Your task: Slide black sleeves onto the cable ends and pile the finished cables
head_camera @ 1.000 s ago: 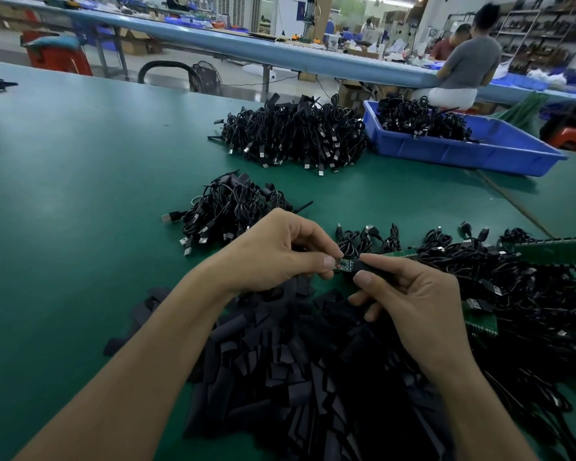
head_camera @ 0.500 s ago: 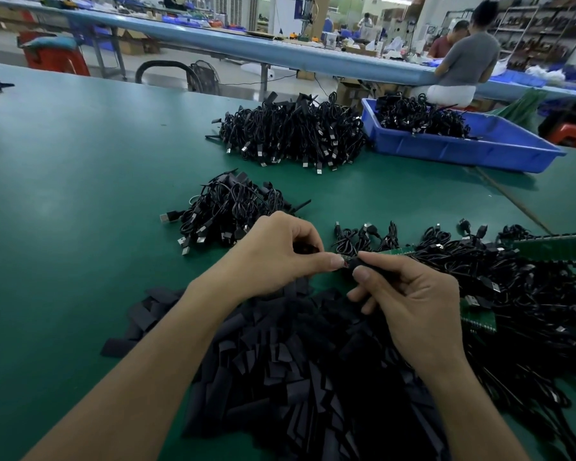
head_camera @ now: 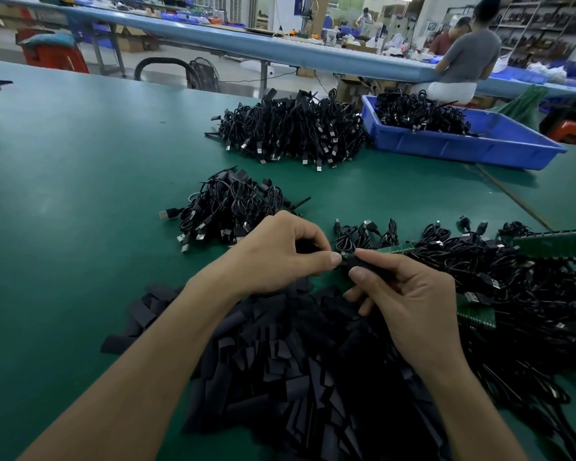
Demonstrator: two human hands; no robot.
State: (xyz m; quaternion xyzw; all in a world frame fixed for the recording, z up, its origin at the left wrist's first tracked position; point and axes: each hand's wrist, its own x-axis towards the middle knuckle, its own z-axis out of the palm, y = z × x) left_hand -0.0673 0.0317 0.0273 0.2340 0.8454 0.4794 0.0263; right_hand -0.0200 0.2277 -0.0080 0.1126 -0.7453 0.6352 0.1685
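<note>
Sleeve [head_camera: 368,262] pinched in right hand [head_camera: 409,304], cable end [head_camera: 344,255] pinched by left hand [head_camera: 280,254], both just above the sleeve heap [head_camera: 296,377]: line them up & push straight w/ a firm pinch, lest it buckle.

Near the near edge of the green table [head_camera: 64,194], the left hand [head_camera: 280,254] is pinching a cable end [head_camera: 344,255] and the right hand [head_camera: 409,294] is gripping a black sleeve [head_camera: 368,263], the two meeting tip to tip. A heap of loose sleeves [head_camera: 296,377] is lying beneath them. A small cable pile [head_camera: 230,211] is sitting just beyond the left hand, with a larger pile [head_camera: 296,131] and a blue tray [head_camera: 463,149] lying toward the far edge.
</note>
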